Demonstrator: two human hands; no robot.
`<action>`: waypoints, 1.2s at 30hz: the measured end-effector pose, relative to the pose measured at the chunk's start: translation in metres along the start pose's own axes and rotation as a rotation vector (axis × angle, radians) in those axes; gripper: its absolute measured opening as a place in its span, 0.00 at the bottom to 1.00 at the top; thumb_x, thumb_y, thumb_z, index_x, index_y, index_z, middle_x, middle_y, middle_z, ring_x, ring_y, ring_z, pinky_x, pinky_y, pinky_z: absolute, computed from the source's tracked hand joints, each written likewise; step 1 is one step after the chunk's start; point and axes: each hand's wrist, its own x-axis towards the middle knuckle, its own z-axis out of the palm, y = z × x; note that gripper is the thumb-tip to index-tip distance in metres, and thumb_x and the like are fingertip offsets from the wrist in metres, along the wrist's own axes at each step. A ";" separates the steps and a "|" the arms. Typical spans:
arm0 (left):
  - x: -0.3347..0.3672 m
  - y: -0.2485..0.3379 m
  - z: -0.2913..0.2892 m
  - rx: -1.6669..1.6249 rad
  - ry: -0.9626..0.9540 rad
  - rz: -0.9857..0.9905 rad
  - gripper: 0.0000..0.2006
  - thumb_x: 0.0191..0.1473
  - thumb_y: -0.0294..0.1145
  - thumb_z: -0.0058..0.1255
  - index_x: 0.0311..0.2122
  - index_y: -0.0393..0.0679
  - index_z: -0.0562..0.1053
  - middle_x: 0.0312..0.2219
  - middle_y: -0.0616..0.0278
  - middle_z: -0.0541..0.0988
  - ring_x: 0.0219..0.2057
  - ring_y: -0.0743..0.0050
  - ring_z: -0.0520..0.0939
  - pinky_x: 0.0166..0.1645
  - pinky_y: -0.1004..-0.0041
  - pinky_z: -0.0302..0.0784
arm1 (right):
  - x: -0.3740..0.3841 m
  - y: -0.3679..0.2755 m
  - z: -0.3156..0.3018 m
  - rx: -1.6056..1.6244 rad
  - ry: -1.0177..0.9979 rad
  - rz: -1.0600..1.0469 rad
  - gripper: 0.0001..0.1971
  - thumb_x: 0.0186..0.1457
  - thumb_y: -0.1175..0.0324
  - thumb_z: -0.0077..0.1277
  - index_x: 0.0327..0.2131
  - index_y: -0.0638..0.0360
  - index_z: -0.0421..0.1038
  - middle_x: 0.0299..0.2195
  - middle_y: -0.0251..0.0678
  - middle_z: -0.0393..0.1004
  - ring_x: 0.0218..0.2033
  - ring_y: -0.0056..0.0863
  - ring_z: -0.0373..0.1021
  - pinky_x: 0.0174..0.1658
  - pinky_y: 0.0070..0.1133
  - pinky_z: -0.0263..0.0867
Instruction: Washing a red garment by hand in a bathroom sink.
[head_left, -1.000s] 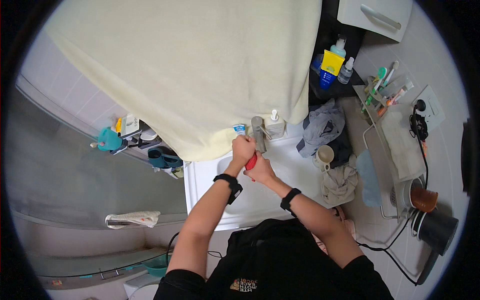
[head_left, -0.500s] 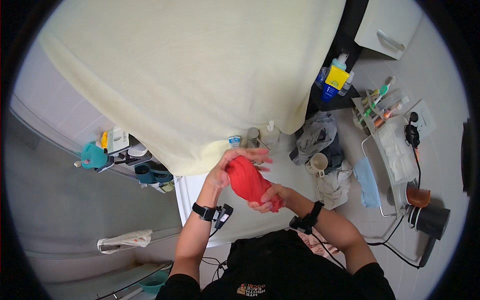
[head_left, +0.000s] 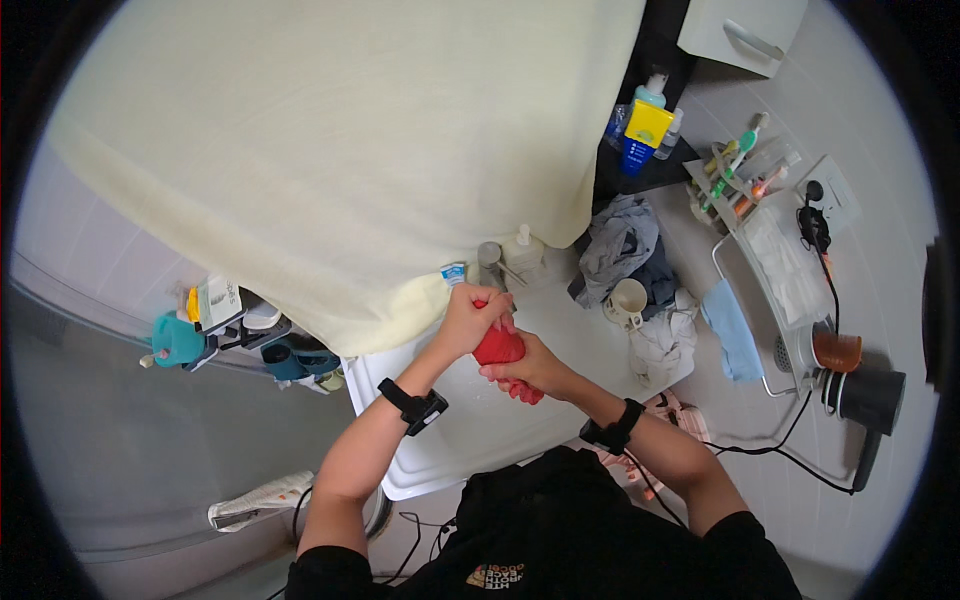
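Note:
A red cloth [head_left: 500, 346] is bunched between my two hands above the white sink [head_left: 432, 440]. My left hand [head_left: 470, 318] is closed round its upper end. Lower and to the right, my right hand [head_left: 536, 364] grips the other part, and a crumpled end hangs out below the fingers. Between the hands the cloth looks tightly gathered. Just beyond my left hand stands the grey metal faucet [head_left: 489, 256], partly hidden at its base.
Behind the sink are a pump bottle [head_left: 524, 252] and a blue-white tube [head_left: 453, 273]. Crumpled grey clothes [head_left: 622, 240] and a beige mug [head_left: 627, 298] lie on the right. A cream curtain [head_left: 300, 150] hangs ahead; a hair dryer [head_left: 868, 400] hangs on the right wall.
My left hand was spread open along the cloth and is now closed round its upper end. The cloth is bunched smaller, with both hands closer together.

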 end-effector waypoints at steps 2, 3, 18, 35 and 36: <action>0.006 0.004 -0.001 0.066 -0.061 -0.006 0.22 0.58 0.27 0.47 0.12 0.36 0.64 0.12 0.63 0.69 0.18 0.73 0.77 0.25 0.74 0.70 | 0.003 0.009 -0.010 0.096 -0.066 0.000 0.22 0.45 0.66 0.65 0.39 0.61 0.63 0.23 0.30 0.70 0.17 0.18 0.67 0.19 0.17 0.64; 0.008 0.008 -0.004 0.070 -0.064 -0.007 0.22 0.58 0.27 0.47 0.12 0.36 0.64 0.12 0.63 0.69 0.18 0.73 0.77 0.25 0.74 0.70 | 0.002 0.004 -0.008 0.190 -0.141 0.005 0.25 0.44 0.65 0.66 0.40 0.62 0.62 0.24 0.31 0.70 0.17 0.18 0.67 0.19 0.17 0.65; 0.027 -0.054 0.021 0.317 0.123 -0.061 0.17 0.52 0.29 0.47 0.14 0.32 0.71 0.11 0.58 0.76 0.14 0.76 0.75 0.23 0.73 0.71 | 0.047 0.071 -0.022 -0.390 0.442 -0.152 0.23 0.36 0.66 0.63 0.37 0.65 0.69 0.26 0.38 0.77 0.20 0.28 0.75 0.24 0.23 0.71; -0.011 -0.084 0.000 -0.077 0.458 -0.271 0.14 0.50 0.26 0.49 0.14 0.39 0.67 0.13 0.62 0.69 0.15 0.70 0.75 0.23 0.71 0.71 | 0.033 0.050 -0.032 -0.421 -0.058 -0.045 0.27 0.35 0.59 0.70 0.37 0.62 0.67 0.24 0.35 0.76 0.19 0.21 0.72 0.22 0.20 0.68; -0.013 -0.077 0.000 -0.104 0.451 -0.269 0.14 0.50 0.26 0.49 0.14 0.38 0.67 0.13 0.62 0.69 0.15 0.69 0.75 0.23 0.71 0.72 | 0.030 0.043 -0.033 -0.459 -0.111 -0.054 0.26 0.35 0.60 0.69 0.35 0.62 0.67 0.23 0.35 0.76 0.19 0.21 0.72 0.22 0.20 0.68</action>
